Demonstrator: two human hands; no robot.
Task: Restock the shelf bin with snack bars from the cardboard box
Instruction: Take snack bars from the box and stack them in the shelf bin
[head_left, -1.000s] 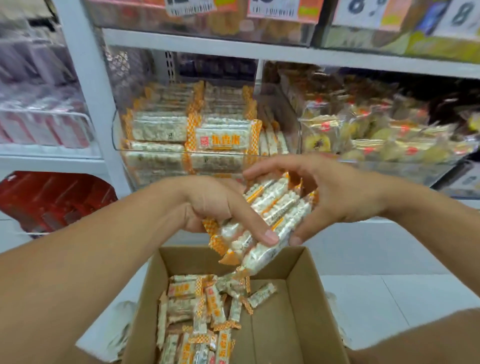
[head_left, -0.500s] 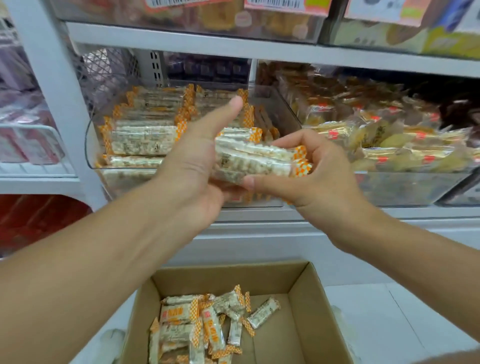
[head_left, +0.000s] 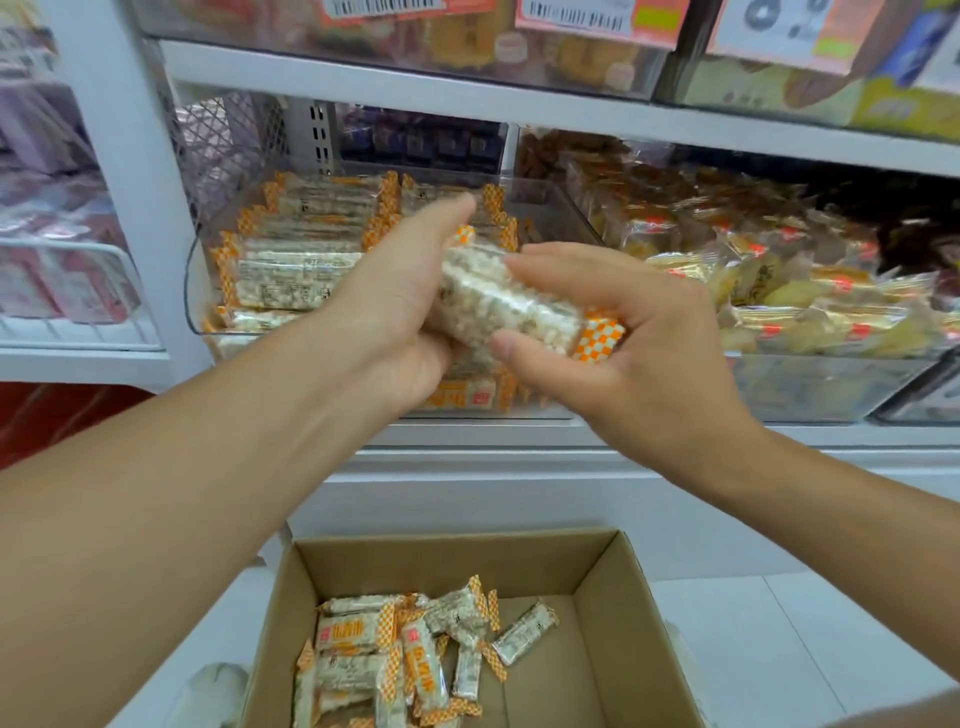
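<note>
White shop shelving all around, price tags along the upper rail, pale floor tiles below.

Held between both hands: a small stack of snack bars (head_left: 506, 306), clear wrappers over pale puffed filling, orange-and-white chequered ends, one such end poking out on the right. Left hand (head_left: 400, 306) cupped round the stack's left end, fingers reaching up over the top. Right hand (head_left: 613, 332) pinching the right end, thumb on the near face, fingers curled over the far side. Neither hand free or spread.

Key relation: stack held level with the front lip of the clear shelf bin (head_left: 195, 291), just short of it, long axis running left to right and tipped a little down to the right. Same lie as the bars already stacked in the bin (head_left: 296, 270), flat in neat rows on the left side. Open room apparently further right and back in the bin, directly beyond the stack. Left hand slightly nearer the filled rows, right hand nearer the gap. Probably only a short push forward and down needed, no turning.

Further out: cardboard box (head_left: 623, 613) on the floor beneath the arms, flaps open, a loose jumble of more bars (head_left: 405, 654) in its left half. Neighbouring bin of yellow-wrapped pastries (head_left: 810, 301) to the right.
</note>
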